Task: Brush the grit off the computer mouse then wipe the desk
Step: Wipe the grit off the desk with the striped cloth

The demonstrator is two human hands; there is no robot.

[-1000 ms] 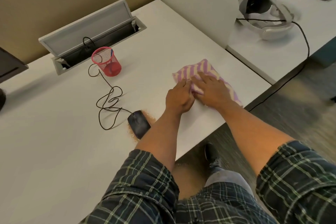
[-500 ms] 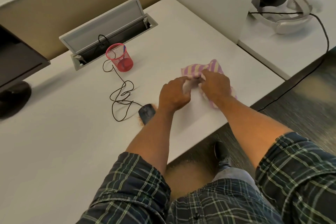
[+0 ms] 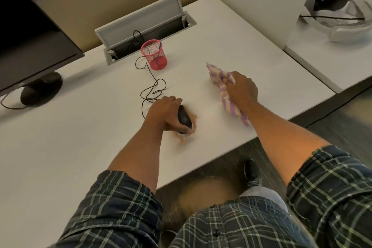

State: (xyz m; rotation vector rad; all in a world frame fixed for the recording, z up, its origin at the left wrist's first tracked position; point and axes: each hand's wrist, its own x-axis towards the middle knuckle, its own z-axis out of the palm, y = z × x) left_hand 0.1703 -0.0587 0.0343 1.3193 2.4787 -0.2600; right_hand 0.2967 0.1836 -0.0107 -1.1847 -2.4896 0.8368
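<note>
Mouse [image 3: 184, 118] inside left hand [image 3: 164, 113] grip

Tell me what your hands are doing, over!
Left hand grips mouse. Right hand holds striped cloth. Grit around mouse. Cord coiled behind.

The left hand [image 3: 163, 112] curled around the black computer mouse [image 3: 184, 117]; the right hand [image 3: 242, 89] clutched the bunched purple-and-cream striped cloth [image 3: 225, 94].

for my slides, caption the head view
Left hand grips the mouse amid grit; right hand holds the cloth.
</note>
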